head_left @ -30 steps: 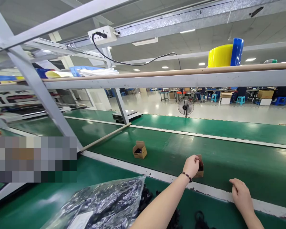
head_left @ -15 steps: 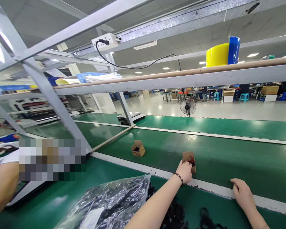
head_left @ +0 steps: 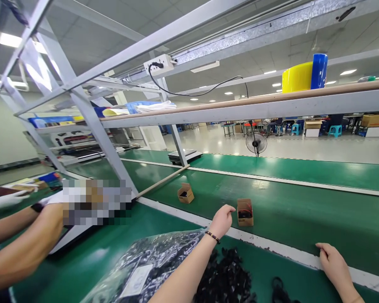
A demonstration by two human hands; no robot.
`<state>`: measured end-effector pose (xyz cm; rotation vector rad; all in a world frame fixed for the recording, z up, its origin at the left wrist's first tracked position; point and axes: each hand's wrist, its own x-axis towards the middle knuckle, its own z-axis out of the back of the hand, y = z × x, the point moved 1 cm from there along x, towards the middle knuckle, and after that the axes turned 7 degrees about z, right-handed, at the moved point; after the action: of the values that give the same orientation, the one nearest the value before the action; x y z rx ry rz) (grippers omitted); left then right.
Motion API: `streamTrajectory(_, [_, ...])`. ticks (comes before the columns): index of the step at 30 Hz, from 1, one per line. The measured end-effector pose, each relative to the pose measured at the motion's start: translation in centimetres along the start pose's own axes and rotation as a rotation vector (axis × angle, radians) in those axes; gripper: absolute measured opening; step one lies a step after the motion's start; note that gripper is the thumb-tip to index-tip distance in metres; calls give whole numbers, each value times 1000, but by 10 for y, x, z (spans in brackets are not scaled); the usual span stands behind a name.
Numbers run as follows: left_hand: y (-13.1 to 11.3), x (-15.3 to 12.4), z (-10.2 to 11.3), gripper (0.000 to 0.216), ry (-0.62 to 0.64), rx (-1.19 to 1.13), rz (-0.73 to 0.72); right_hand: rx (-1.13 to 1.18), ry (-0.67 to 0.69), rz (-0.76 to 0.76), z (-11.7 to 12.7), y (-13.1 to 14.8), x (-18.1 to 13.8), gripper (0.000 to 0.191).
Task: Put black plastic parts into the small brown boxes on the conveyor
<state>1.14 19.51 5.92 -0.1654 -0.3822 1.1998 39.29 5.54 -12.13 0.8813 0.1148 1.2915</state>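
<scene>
My left hand, with a beaded bracelet on the wrist, hovers just left of a small open cardboard box. Its index finger points toward the box without gripping it, and the hand looks empty. Inside the box lies something black with a bit of red. My right hand rests at the belt's near edge, fingers loosely bent, holding nothing I can see. Below my left forearm a heap of small black parts lies on the green surface, beside a clear plastic bag of dark parts.
Another open small box stands farther left on the green belt. A wooden rod crosses the belt by a metal post. At left, a co-worker's arm reaches in. Dark loops lie near my right hand.
My left hand has come out of the nearer box and moved left, leaving it on the belt. My right hand stays nearly in place. The view has shifted left.
</scene>
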Motion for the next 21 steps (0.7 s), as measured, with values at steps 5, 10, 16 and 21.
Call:
streamTrajectory(5, [15, -22, -1, 23, 199, 5, -16, 42, 44, -92, 3, -8, -1, 38])
streamTrajectory(10, [12, -38, -20, 13, 380, 53, -29, 92, 44, -141, 3, -21, -2, 39])
streamTrajectory(16, [11, -42, -39, 14, 439, 105, -16, 116, 44, -148, 0, -23, -2, 40])
streamTrajectory(21, [15, -35, -50, 21, 441, 158, 58, 132, 105, -184, 1, -21, -2, 41])
